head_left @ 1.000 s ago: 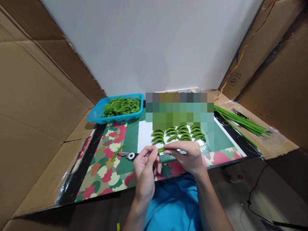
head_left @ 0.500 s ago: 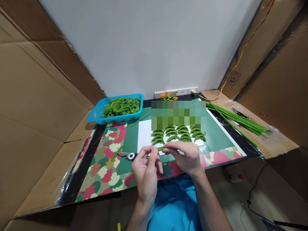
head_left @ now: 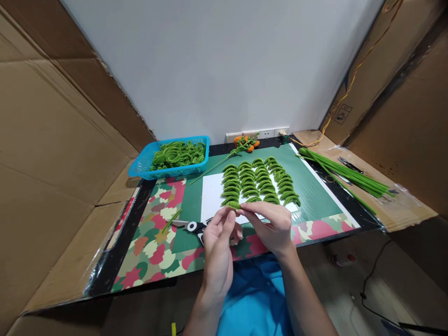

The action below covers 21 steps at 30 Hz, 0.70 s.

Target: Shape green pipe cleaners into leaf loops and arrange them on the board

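A short green chenille-stem piece (head_left: 232, 205), shaped like a small leaf, is held above the near edge of a white sheet (head_left: 211, 198). My right hand (head_left: 271, 225) pinches its right end between thumb and index finger. From below and the left, the thumb and index finger of my left hand (head_left: 220, 242) close on it, the other fingers curled loosely. Just beyond my hands, several curved green chenille pieces (head_left: 250, 183) lie in columns on the sheet. Scissors (head_left: 192, 227) with a black handle rest left of my left hand, their grips partly hidden behind it.
At the back left stands a blue basket (head_left: 142, 175) full of looped green chenille pieces. An orange-and-green chenille sprig (head_left: 241, 147) lies at the back. Long green stems (head_left: 350, 175) and pliers-like tool (head_left: 350, 164) are on the right. Short green stems (head_left: 171, 221) lie by the scissor blades.
Both hands have moved slightly up and to the right in view with the green piece, which now shows a wider, leaf-like shape. The rest of the table looks the same.
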Available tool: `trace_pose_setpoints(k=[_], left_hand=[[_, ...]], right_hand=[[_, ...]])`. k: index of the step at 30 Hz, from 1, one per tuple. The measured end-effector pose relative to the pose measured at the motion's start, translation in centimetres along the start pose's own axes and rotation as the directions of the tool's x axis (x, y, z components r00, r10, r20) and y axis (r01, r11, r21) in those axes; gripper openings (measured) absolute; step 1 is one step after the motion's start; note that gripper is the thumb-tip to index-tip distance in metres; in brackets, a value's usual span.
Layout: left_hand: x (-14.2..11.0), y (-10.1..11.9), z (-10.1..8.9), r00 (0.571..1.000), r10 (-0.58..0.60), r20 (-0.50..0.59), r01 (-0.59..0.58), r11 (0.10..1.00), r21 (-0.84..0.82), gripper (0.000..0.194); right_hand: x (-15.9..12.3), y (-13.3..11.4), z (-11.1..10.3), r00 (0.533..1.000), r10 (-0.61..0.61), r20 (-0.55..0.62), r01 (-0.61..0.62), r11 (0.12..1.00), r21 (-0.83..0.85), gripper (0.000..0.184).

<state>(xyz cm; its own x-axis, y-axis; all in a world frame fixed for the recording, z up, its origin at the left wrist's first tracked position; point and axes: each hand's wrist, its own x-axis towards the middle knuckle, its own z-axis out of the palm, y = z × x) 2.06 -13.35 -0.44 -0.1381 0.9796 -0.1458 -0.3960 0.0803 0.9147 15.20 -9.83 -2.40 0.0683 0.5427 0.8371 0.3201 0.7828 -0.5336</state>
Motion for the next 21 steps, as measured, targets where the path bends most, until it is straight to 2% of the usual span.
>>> trace_pose_setpoints(k=[5, 8, 11, 15, 18, 21], left_hand=[[0.4, 0.0, -0.1, 0.998, 0.034, -0.051, -0.034, 0.999, 0.005, 0.034], [0.5, 0.3, -0.3, 0.996, 0.08, -0.042, -0.078, 0.996, 0.052, 0.031], [0.5, 0.7, -0.6, 0.993, 0.115, 0.026, -0.117, 0.987, 0.111, 0.028], [0.4, 0.9, -1.2, 0.984, 0.089, 0.155, -0.12, 0.972, 0.202, 0.031], [0.4, 0.8, -1.5, 0.977, 0.036, 0.209, -0.091, 0.96, 0.264, 0.032], [0.4, 0.9, -1.6, 0.984, -0.005, 0.179, -0.044, 0.962, 0.27, 0.032]], right_hand=[[0.3, 0.0, -0.3, 0.993, -0.014, 0.116, 0.005, 0.997, 0.075, 0.016], [0.5, -0.2, -0.8, 0.982, 0.015, 0.186, -0.035, 0.994, 0.103, 0.019], [0.7, -0.5, -1.4, 0.971, 0.07, 0.23, -0.096, 0.99, 0.103, 0.032], [1.0, -0.7, -1.8, 0.947, 0.072, 0.314, -0.101, 0.992, 0.075, 0.049], [1.0, -0.6, -1.9, 0.938, 0.072, 0.338, -0.089, 0.996, 0.033, 0.04], [0.9, -0.3, -2.0, 0.937, 0.066, 0.343, -0.071, 0.997, 0.003, 0.029]])
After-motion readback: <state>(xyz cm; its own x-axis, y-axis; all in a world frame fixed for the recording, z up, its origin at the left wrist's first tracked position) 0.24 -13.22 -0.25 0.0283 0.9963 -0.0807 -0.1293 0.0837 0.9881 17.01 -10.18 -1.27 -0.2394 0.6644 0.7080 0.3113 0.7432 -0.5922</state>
